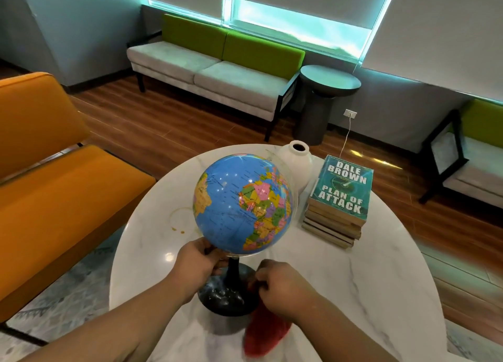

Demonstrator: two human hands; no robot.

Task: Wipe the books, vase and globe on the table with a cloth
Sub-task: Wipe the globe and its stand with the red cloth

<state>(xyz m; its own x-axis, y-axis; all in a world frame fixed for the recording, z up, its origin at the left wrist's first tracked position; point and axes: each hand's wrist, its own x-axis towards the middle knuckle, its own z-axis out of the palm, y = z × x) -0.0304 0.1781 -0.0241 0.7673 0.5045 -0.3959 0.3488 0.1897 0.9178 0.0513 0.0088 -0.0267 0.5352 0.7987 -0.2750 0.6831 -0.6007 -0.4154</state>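
On the round white marble table (353, 280), the left hand (198, 263) curls around the bottom of the blue globe (242, 203), just above its stem. The right hand (277, 285) pinches a bunched red cloth (265, 331) beside the globe's black base (226, 299). A white vase (298, 162) and a stack of books (337, 212) stand behind the globe.

1. Left of the blue globe (243, 203) on its black pedestal, the white marble tabletop (152, 225) lies open.
2. Behind it, a white ceramic vase (298, 157) stands close.
3. Right: narrow gap, then stacked paperback books (340, 192).
4. In front, the left hand (197, 263), right hand (280, 282) and a red cloth (265, 331) crowd its base.
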